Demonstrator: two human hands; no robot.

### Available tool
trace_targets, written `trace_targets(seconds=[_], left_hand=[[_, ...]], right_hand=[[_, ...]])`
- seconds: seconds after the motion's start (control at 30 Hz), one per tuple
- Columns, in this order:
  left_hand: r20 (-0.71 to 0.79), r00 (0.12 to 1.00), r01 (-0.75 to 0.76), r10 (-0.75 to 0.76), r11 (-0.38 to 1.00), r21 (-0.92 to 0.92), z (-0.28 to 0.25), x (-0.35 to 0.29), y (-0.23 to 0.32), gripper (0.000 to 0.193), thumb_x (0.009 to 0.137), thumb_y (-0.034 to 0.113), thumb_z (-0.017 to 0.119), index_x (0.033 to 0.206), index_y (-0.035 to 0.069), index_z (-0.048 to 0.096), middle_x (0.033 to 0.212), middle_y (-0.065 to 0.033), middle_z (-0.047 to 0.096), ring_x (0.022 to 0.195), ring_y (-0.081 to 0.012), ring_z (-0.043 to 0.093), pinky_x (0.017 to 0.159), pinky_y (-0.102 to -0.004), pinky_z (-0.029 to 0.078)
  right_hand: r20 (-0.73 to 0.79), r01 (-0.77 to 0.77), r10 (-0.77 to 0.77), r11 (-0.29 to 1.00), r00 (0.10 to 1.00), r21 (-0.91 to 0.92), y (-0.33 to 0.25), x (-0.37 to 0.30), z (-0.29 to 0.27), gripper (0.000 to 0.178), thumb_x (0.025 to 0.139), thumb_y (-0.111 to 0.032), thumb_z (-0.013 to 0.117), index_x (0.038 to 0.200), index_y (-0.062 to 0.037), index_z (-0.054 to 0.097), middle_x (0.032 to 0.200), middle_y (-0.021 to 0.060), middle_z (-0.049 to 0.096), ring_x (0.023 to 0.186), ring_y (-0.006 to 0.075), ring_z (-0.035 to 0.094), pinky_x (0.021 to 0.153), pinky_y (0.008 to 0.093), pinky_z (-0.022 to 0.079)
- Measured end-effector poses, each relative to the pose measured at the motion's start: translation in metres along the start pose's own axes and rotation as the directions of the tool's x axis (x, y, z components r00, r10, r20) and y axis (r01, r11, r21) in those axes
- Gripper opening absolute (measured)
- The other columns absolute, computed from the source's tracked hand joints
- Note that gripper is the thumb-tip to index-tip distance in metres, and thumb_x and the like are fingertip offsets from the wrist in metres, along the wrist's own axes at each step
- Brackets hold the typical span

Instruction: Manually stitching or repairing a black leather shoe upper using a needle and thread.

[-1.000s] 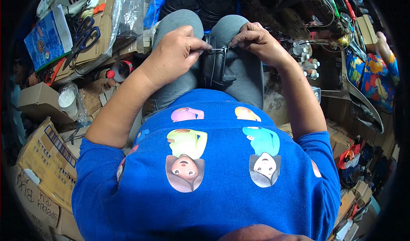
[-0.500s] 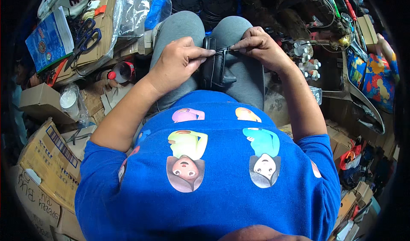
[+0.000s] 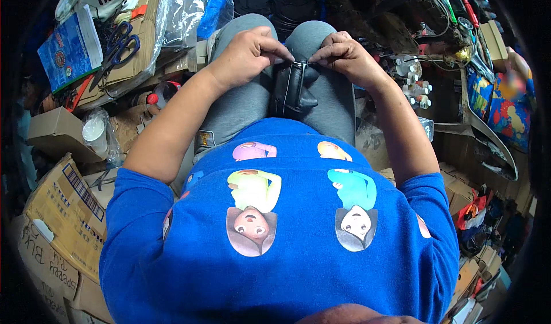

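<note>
A small black leather piece [image 3: 291, 94] with a seam, folded like a pouch or part of a shoe, rests on my lap between my grey-trousered thighs. At its far edge my left hand [image 3: 248, 57] is closed in a pinch, thumb and forefinger together. Facing it from the right, my right hand [image 3: 344, 60] pinches at the same edge. A thin pale line [image 3: 301, 64], perhaps a thread, runs between the two sets of fingertips. What lies inside each pinch is too small to make out.
Scissors [image 3: 117, 51] and a blue book [image 3: 70, 51] lie on cardboard at the far left. A cup [image 3: 94, 133] and cardboard boxes [image 3: 63, 131] stand left of me. Small bottles [image 3: 416, 85] cluster to the right, beside a curved dark strip [image 3: 493, 137].
My left hand has moved slightly right and away from me, bringing the two pinches nearer together at the leather's far edge. My right hand has hardly moved.
</note>
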State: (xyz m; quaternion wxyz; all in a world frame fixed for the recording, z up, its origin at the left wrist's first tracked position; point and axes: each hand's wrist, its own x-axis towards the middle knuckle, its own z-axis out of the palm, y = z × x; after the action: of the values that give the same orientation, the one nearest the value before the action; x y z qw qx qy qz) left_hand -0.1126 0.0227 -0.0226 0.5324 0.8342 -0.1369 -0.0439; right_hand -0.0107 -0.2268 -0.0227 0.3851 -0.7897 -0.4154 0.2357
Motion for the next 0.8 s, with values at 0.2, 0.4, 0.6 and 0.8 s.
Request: trace_targets(seconds=[0.2,0.4,0.6,0.8], left_hand=[[-0.016,1.0,-0.015,0.015,0.999,0.048,0.0,-0.008,0.013,0.026,0.075,-0.004,0.061,0.094,0.009,0.073,0.077,-0.0043,0.052,0.073,-0.016,0.053,0.067,-0.0266,0.043],[-0.131,0.99,-0.019,0.049,0.975,0.221,0.017,-0.013,0.031,0.021,0.075,0.004,0.07,0.095,0.009,0.072,0.078,-0.0079,0.059,0.08,-0.0221,0.06,0.067,-0.0315,0.046],[-0.17,0.985,0.052,-0.01,0.968,0.247,0.014,-0.018,0.024,0.022,0.075,0.004,0.069,0.096,0.009,0.072,0.078,-0.0082,0.063,0.084,-0.02,0.061,0.073,-0.0309,0.047],[-0.233,0.965,0.143,-0.122,0.987,0.073,0.023,-0.012,0.018,0.018,0.075,0.006,0.069,0.093,0.005,0.071,0.088,-0.0099,0.068,0.084,-0.0181,0.063,0.076,-0.0306,0.048]], right_hand=[[-0.021,-0.008,0.007,0.998,1.0,-0.068,-0.005,-0.009,-0.001,0.022,0.075,-0.012,0.07,0.095,-0.0191,0.075,0.087,-0.0013,0.062,0.095,0.0175,0.052,0.091,0.0326,0.038],[-0.074,-0.056,0.053,0.998,0.996,-0.042,-0.008,-0.016,0.009,0.025,0.073,-0.019,0.075,0.099,-0.0201,0.075,0.094,0.0017,0.063,0.107,0.0214,0.047,0.097,0.034,0.036],[-0.139,-0.078,0.082,0.996,0.987,0.035,-0.004,-0.018,0.016,0.028,0.071,-0.024,0.079,0.098,-0.0199,0.074,0.099,0.0027,0.063,0.113,0.0222,0.045,0.098,0.0358,0.036],[-0.121,-0.21,0.256,0.929,0.959,0.306,-0.002,-0.014,0.027,0.025,0.071,-0.022,0.08,0.093,-0.012,0.072,0.096,0.002,0.062,0.098,0.0149,0.053,0.092,0.0303,0.041]])
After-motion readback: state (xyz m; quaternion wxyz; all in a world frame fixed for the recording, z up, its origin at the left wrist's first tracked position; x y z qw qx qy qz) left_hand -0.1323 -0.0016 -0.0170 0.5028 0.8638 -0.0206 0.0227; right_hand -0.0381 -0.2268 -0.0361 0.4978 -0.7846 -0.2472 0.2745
